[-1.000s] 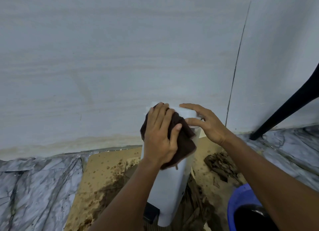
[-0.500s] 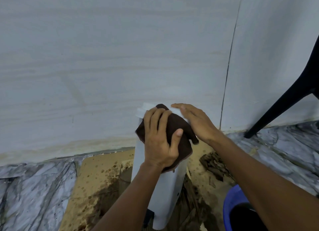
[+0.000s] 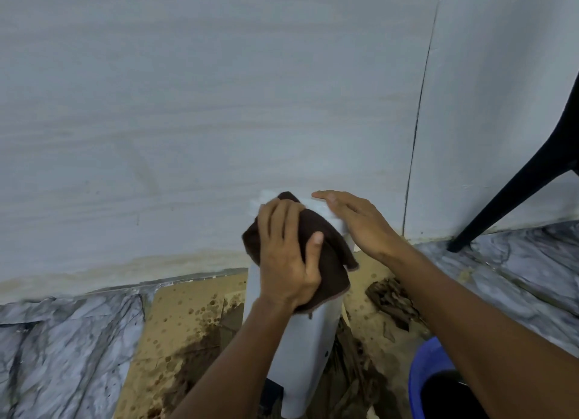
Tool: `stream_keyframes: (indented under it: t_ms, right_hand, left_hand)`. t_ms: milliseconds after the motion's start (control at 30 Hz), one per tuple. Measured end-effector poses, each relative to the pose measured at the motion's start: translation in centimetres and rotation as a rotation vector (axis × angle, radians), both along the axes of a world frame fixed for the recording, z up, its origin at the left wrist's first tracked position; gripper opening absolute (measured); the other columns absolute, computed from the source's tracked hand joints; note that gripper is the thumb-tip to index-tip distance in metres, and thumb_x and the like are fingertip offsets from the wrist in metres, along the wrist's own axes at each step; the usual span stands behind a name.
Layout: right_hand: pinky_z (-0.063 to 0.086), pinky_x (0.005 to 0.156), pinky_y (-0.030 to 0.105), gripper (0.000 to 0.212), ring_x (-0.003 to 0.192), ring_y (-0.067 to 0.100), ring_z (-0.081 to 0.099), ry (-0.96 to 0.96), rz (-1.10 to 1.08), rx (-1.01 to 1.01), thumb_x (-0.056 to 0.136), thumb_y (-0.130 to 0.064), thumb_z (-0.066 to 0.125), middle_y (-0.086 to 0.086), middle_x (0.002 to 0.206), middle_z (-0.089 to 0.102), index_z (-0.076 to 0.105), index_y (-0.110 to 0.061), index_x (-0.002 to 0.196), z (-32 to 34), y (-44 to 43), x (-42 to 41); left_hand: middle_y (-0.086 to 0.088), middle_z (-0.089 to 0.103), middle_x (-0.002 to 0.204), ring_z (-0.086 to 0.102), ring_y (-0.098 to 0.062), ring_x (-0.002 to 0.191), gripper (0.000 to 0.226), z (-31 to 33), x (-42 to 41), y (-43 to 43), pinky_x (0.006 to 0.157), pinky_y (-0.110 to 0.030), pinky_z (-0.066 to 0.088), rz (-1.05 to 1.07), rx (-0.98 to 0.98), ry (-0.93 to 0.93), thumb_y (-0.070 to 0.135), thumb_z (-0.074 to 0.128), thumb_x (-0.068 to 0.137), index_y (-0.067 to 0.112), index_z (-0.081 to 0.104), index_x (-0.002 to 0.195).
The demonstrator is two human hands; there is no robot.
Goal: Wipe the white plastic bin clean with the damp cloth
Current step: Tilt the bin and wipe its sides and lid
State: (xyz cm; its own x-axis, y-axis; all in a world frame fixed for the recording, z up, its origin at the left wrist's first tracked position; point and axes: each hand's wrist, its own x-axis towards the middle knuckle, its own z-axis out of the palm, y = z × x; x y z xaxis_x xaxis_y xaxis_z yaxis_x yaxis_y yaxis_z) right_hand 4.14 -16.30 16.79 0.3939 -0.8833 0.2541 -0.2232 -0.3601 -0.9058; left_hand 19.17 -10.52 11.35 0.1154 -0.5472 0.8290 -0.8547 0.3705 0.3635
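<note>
A tall white plastic bin (image 3: 305,349) stands on wet cardboard close to the wall. A dark brown cloth (image 3: 332,255) lies over its upper front. My left hand (image 3: 286,258) presses the cloth flat against the bin, fingers spread over it and thumb on the cloth's right side. My right hand (image 3: 360,224) rests palm down on the bin's top right edge, fingers straight and together, steadying it. Most of the bin's lid is hidden under the hands and the cloth.
Stained brown cardboard (image 3: 185,334) covers the marble floor (image 3: 62,356) under the bin. A blue bucket (image 3: 426,384) sits at the lower right. A black chair leg (image 3: 513,193) slants down at the right. The pale wall (image 3: 219,105) is just behind the bin.
My left hand has slid the cloth up and leftward over the bin's top front. My right hand went from gripping the lid's edge to lying flat on it.
</note>
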Motion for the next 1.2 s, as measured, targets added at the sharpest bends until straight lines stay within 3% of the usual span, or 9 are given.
stream_keyframes:
  t_ms: [133, 333, 433, 533, 700, 800, 900, 1033, 1200]
  right_hand:
    - [0.034, 0.098, 0.013, 0.035, 0.124, -0.009, 0.047, -0.002, 0.006, -0.008, 0.099, -0.053, 0.040, -0.023, 0.132, 0.058, 0.066, -0.043, 0.121, 0.0, -0.1, -0.8]
    - [0.034, 0.093, 0.011, 0.030, 0.121, -0.014, 0.045, 0.007, 0.002, 0.006, 0.100, -0.047, 0.043, -0.028, 0.130, 0.057, 0.066, -0.043, 0.120, -0.3, -0.5, 0.0]
    - [0.035, 0.089, 0.010, 0.030, 0.116, -0.020, 0.045, 0.002, -0.015, 0.003, 0.100, -0.048, 0.044, -0.030, 0.127, 0.057, 0.067, -0.044, 0.119, -0.3, -0.5, 0.2]
    - [0.036, 0.089, 0.012, 0.032, 0.114, -0.022, 0.045, -0.002, -0.026, 0.001, 0.099, -0.051, 0.042, -0.031, 0.128, 0.056, 0.066, -0.043, 0.120, -0.3, -0.5, -0.1]
    - [0.042, 0.104, 0.034, 0.049, 0.122, 0.004, 0.051, 0.009, -0.029, -0.050, 0.079, -0.065, 0.056, -0.022, 0.131, 0.059, 0.066, -0.040, 0.121, -0.3, -0.2, 0.0]
    - [0.046, 0.098, 0.035, 0.056, 0.119, 0.011, 0.054, 0.031, -0.027, -0.096, 0.070, -0.060, 0.071, -0.015, 0.130, 0.060, 0.065, -0.037, 0.120, -0.3, 0.0, 0.0]
    - [0.049, 0.091, 0.025, 0.058, 0.115, 0.008, 0.057, 0.002, -0.024, -0.096, 0.065, -0.055, 0.077, -0.014, 0.125, 0.063, 0.067, -0.034, 0.118, -0.4, -0.2, 0.1]
    - [0.049, 0.094, 0.030, 0.059, 0.115, 0.009, 0.058, -0.004, -0.037, -0.096, 0.063, -0.058, 0.077, -0.016, 0.124, 0.064, 0.069, -0.035, 0.117, -0.6, -0.6, 0.3]
    - [0.048, 0.100, 0.036, 0.065, 0.117, 0.010, 0.057, 0.010, -0.048, -0.110, 0.059, -0.069, 0.077, -0.018, 0.123, 0.065, 0.069, -0.038, 0.116, -0.6, -0.4, 0.7]
  left_hand:
    - [-0.012, 0.051, 0.142, 0.038, -0.033, 0.142, 0.050, -0.1, 0.5, -0.3, 0.122, -0.043, 0.025, -0.048, -0.020, -0.088, 0.041, 0.039, 0.105, 0.004, 0.055, 0.134]
    - [0.001, 0.026, 0.165, 0.011, -0.014, 0.156, 0.056, -0.5, 2.2, -0.3, 0.124, -0.021, 0.010, 0.047, 0.077, 0.245, 0.041, 0.029, 0.108, 0.015, 0.029, 0.157]
    - [0.005, 0.009, 0.170, 0.005, -0.014, 0.157, 0.062, -1.8, 0.3, 0.4, 0.127, -0.029, 0.005, 0.101, 0.116, 0.321, 0.044, 0.026, 0.108, 0.016, 0.013, 0.162]
    - [0.001, 0.009, 0.171, 0.006, -0.015, 0.157, 0.065, -4.9, -1.2, 2.3, 0.128, -0.040, 0.007, 0.186, 0.163, 0.337, 0.043, 0.025, 0.106, 0.016, 0.009, 0.163]
    - [-0.004, 0.012, 0.170, 0.007, -0.018, 0.157, 0.067, -7.8, -1.9, 4.2, 0.125, -0.051, 0.014, 0.310, 0.242, 0.463, 0.035, 0.025, 0.101, 0.015, 0.008, 0.163]
    - [-0.006, 0.000, 0.171, -0.002, -0.024, 0.158, 0.070, -6.1, -3.2, 3.4, 0.127, -0.049, 0.003, 0.280, 0.239, 0.312, 0.046, 0.022, 0.104, 0.012, 0.003, 0.162]
    - [-0.002, -0.001, 0.172, -0.002, -0.023, 0.158, 0.072, -5.1, -2.8, 2.4, 0.127, -0.044, 0.000, 0.232, 0.199, 0.204, 0.054, 0.022, 0.105, 0.015, 0.005, 0.163]
    - [0.004, 0.016, 0.169, 0.011, -0.016, 0.156, 0.069, -6.5, -1.7, 3.3, 0.127, -0.038, 0.007, 0.311, 0.295, 0.548, 0.061, 0.021, 0.104, 0.026, 0.013, 0.163]
    - [-0.011, 0.047, 0.153, 0.035, -0.028, 0.145, 0.056, -8.8, -1.5, 5.6, 0.124, -0.041, 0.014, 0.653, 0.512, 1.092, 0.044, 0.035, 0.106, 0.010, 0.041, 0.151]
